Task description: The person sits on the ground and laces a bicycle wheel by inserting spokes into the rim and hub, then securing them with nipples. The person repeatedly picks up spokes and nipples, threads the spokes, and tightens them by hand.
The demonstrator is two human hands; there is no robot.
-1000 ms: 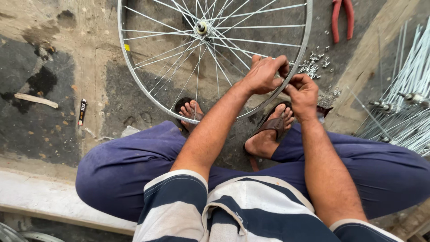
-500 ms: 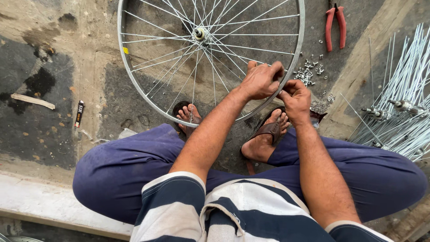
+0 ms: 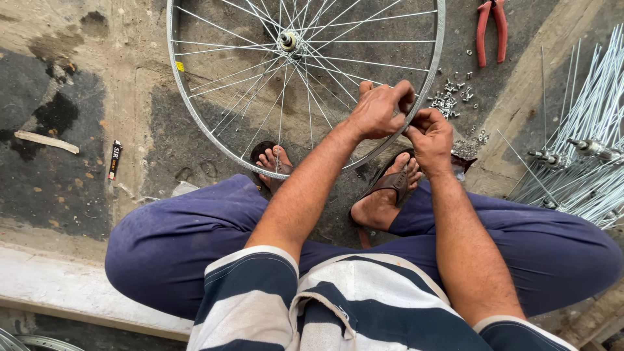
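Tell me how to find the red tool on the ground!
Start at the big silver spoked bicycle wheel lying on the concrete floor, then look just past its upper right rim. There lie the red-handled metal pliers, above a scatter of small silver nuts. Nothing else nearby is red.

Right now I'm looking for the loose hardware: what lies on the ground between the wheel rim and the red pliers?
In the head view, a scatter of small metal nipples lies on the concrete between the wheel rim and the red pliers.
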